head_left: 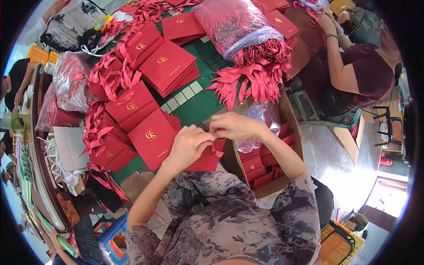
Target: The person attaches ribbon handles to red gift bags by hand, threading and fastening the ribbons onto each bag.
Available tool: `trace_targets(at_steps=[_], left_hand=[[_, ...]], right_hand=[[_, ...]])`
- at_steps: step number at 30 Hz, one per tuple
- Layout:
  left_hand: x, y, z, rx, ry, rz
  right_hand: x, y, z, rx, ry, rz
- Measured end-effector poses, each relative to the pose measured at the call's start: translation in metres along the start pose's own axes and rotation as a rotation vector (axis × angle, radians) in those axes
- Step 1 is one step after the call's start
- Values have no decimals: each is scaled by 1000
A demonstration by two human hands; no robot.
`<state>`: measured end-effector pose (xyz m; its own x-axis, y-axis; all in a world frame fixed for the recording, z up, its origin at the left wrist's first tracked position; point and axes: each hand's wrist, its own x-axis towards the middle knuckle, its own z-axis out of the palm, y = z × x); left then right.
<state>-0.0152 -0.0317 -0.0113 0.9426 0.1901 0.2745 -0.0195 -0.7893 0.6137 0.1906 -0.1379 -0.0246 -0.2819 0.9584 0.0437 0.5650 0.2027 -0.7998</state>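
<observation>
From the head view, your left hand and right hand meet in front of you, fingers curled and thumbs pinched close, with red ribbon between the fingertips; the exact grip is too small to make out. The ribbon joins a flat red bag just below your hands, above your lap. Left of it, stacked red bags lie on the green table. Beyond your hands, a plastic sack spills ribbons; beside your right forearm stands a cardboard box holding more red bags.
</observation>
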Motion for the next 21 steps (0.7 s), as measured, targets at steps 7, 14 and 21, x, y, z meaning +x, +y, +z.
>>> trace_targets(at_steps=[7,14,21], left_hand=[[9,3,-17,-41,-52,-222],[22,-3,-21,-117,6,-309],[43,-26,-17,-192,90,-463]], right_hand=[[0,16,-14,397,197,233],[-5,22,0,-73,721,306],[-29,-13,40,-74,699,188]])
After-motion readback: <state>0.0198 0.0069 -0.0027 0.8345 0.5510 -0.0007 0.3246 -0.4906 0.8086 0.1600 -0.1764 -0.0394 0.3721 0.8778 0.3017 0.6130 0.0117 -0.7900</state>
